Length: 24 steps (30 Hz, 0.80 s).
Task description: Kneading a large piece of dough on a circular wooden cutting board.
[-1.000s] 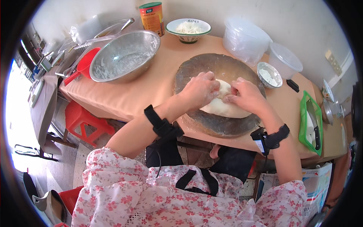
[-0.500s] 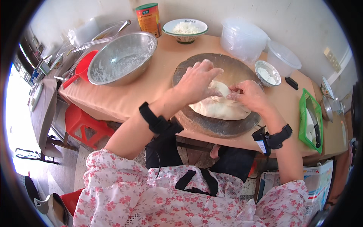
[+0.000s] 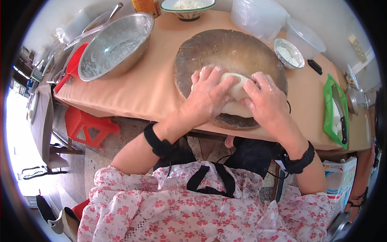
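A lump of pale, floury dough [image 3: 238,108] lies on the near half of a round wooden chopping board [image 3: 229,50]. My left hand [image 3: 209,90] curls over the dough's left side, fingers bent across its far edge. From the right, my right hand [image 3: 266,94] grips the dough the same way, thumb pressed into it near the left thumb. Both hands are dusted with flour and hide much of the lump. Between them the smooth top of the dough shows.
A large steel bowl [image 3: 117,50] with floury residue stands at left beside a red dipper [image 3: 73,64]. Behind are a bowl of white shreds [image 3: 187,5] and clear plastic tubs [image 3: 258,18]. At right are a small bowl of flour [image 3: 288,53] and a green basket [image 3: 332,105] holding a knife [image 3: 343,128].
Both hands have come down onto the dough and closed round its far edge; the left was lifted with fingers spread. The whole view has tilted, so the table sits higher in the picture.
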Tool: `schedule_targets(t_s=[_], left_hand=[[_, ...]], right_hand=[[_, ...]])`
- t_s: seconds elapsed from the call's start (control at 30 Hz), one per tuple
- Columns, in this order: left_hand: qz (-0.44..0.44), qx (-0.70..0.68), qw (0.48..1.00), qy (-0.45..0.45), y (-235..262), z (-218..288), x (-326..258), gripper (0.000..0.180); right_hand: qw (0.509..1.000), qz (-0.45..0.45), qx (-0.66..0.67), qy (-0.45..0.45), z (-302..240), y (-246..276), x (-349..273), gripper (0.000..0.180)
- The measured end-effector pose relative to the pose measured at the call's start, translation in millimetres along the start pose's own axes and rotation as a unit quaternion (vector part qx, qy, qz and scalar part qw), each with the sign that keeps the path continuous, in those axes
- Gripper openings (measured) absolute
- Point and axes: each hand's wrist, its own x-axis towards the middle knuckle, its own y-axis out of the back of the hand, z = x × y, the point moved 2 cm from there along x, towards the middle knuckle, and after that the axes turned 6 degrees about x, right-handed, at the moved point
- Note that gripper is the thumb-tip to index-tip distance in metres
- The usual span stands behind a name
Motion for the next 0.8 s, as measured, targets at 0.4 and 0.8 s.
schedule_targets(t_s=[0.4,0.8], left_hand=[[-0.221,-0.036,0.969,0.102,-19,-40,68,0.038],[-0.120,-0.028,0.992,-0.010,8,-25,13,0.062]], right_hand=[[0.995,-0.041,0.007,-0.092,42,-20,45,0.029],[0.984,0.035,0.159,-0.071,41,-16,-16,0.057]])
